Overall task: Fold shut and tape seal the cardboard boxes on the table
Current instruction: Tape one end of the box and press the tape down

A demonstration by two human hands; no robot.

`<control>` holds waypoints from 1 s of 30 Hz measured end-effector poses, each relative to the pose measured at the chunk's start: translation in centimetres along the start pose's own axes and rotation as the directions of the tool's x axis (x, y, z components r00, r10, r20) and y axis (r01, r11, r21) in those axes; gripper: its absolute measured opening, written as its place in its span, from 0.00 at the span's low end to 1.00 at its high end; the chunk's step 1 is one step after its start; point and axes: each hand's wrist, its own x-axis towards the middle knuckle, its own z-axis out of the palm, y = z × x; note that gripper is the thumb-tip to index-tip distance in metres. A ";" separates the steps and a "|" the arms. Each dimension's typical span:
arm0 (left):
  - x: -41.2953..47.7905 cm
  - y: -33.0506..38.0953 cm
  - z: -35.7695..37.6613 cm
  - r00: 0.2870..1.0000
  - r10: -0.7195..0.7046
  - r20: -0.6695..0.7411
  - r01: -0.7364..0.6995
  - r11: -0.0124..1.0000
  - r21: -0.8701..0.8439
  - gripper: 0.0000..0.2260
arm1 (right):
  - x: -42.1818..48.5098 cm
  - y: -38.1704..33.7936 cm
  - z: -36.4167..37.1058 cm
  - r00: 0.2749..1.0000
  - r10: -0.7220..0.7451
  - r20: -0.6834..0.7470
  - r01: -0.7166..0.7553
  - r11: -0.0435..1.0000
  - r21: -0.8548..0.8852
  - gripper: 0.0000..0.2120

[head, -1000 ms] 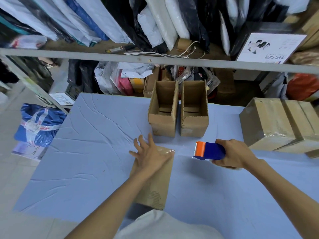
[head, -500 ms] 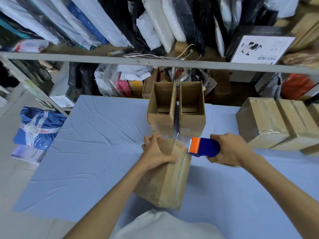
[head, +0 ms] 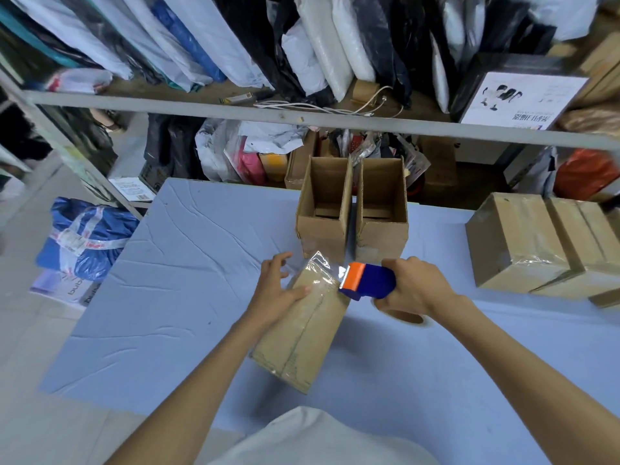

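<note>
Your L hand (head: 275,290) – fingers loosely spread, thumb on far-left top of taped brown cardboard box (head: 302,330), mid light-blue table (head: 188,280) | your R hand (head: 416,286) wrapped round blue-orange plastic tape dispenser (head: 367,280) – orange end at box's far-right edge.

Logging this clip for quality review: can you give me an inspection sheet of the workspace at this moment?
Surface: table under a creased blue cloth.
Job's things: closed box with tape along its seam; an open box and a second open box behind it; taped boxes at the right; tape dispenser by the closed box's far end.
Clutter: bags and packets heaped behind the table.
Grippers: left hand rests on the closed box; right hand grips the tape dispenser.
Cables: white cable on the shelf.
Surroundings: shelf packed with bagged goods; blue bag on the floor.
</note>
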 end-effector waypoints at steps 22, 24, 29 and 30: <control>-1.7 -0.5 2.4 0.985 0.158 0.075 -0.149 0.535 0.831 0.48 | -2.0 -1.5 2.5 0.996 0.068 -0.062 -0.057 0.984 0.169 0.33; -1.2 -0.2 1.7 0.989 0.131 0.075 -0.135 0.555 0.821 0.48 | -3.0 -0.3 2.5 0.993 0.111 -0.049 -0.101 0.981 0.166 0.29; -1.3 -0.3 2.7 0.988 0.143 0.052 -0.121 0.525 0.843 0.47 | -5.7 2.4 1.9 0.983 0.183 0.009 -0.183 0.980 0.078 0.23; -1.3 -0.5 2.8 0.987 0.158 0.043 -0.122 0.532 0.838 0.48 | -5.5 2.2 2.0 0.983 0.184 0.015 -0.184 0.981 0.053 0.24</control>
